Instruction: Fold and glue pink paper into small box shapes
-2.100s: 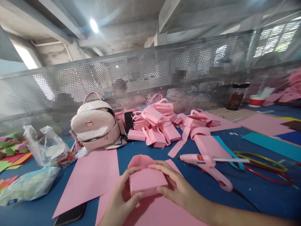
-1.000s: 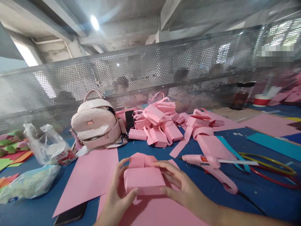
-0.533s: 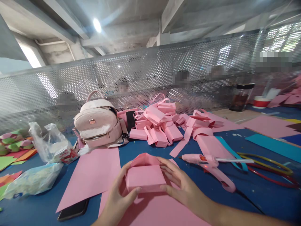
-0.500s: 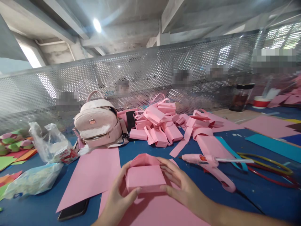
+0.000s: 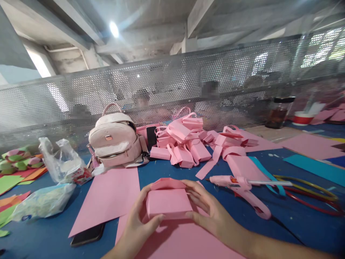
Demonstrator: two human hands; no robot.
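Note:
A small pink paper bag (image 5: pixel 169 203), box-shaped with a curved flap or handle at its far side, is held between both my hands. My left hand (image 5: pixel 144 214) grips its left side, thumb along the lower front edge. On the other side my right hand (image 5: pixel 205 207) closes round it, thumb at the lower right corner and fingers behind. Beneath lies a pink paper sheet (image 5: pixel 172 242). To the right rests a pink glue gun (image 5: pixel 242 189) with a clear glue stick in its back. Several similar pink paper bags (image 5: pixel 183 140) are heaped beyond my hands.
A pale pink backpack (image 5: pixel 115 140) stands by the perforated metal screen (image 5: pixel 167 79). At left are plastic bags (image 5: pixel 45 203), a phone (image 5: pixel 87 235) partly under a pink sheet (image 5: pixel 107 196), and coloured paper. A dark-filled jar (image 5: pixel 279 113) stands at right. People sit beyond the screen.
The view has shifted slightly, so everything sits a little further right. The curved part at the bag's far side looks lower and flatter. Both hands keep their hold.

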